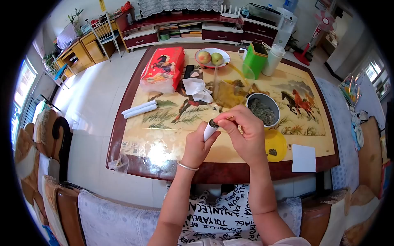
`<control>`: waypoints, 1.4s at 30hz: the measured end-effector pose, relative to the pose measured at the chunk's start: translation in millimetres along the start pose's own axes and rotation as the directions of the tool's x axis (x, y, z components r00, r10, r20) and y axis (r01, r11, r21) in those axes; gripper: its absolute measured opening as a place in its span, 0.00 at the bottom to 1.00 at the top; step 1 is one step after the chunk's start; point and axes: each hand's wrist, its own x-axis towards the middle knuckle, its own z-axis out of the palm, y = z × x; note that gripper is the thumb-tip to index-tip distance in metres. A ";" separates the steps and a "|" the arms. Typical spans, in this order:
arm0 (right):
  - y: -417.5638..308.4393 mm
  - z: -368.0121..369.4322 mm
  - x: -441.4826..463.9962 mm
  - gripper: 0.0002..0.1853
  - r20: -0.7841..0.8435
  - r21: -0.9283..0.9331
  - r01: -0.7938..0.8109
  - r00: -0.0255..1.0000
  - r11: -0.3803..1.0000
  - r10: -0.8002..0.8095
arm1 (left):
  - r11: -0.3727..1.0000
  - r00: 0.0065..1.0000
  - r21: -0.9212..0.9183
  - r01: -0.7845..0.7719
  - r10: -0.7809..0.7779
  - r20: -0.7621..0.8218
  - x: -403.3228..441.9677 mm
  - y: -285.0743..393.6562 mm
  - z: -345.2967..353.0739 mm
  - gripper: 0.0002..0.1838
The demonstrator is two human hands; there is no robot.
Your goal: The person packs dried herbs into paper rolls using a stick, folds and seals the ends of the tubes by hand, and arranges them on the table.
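My left hand point(196, 141), with a bangle at the wrist, is closed round a white paper tube point(210, 132). Dark, dried plant matter fills the tube's upper mouth. Just above that mouth, my right hand point(246, 133) is pinched on what looks like a thin brownish stick point(230, 119), mostly hidden by the fingers. Behind the right hand stands a round tin point(276, 105) of grey-green dried herb point(262, 111). Beside the right wrist, a yellow plate point(280, 141) holds a small clump of the same herb point(272, 152).
Two white paper rolls point(140, 109) lie at the left of the table. Farther back are crumpled tissue point(198, 89), a red package point(163, 67), a fruit plate point(226, 55), a transparent amber-tinted container point(230, 93), a green box point(255, 60) and a pale bottle point(273, 60). White paper point(303, 158) lies near the right front edge.
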 end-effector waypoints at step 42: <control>-10.4 -9.5 -0.5 0.04 -0.118 0.049 -0.017 0.993 0.999 0.023 | 0.999 0.998 0.036 0.009 -0.006 -0.058 -6.3 -6.4 3.3 0.13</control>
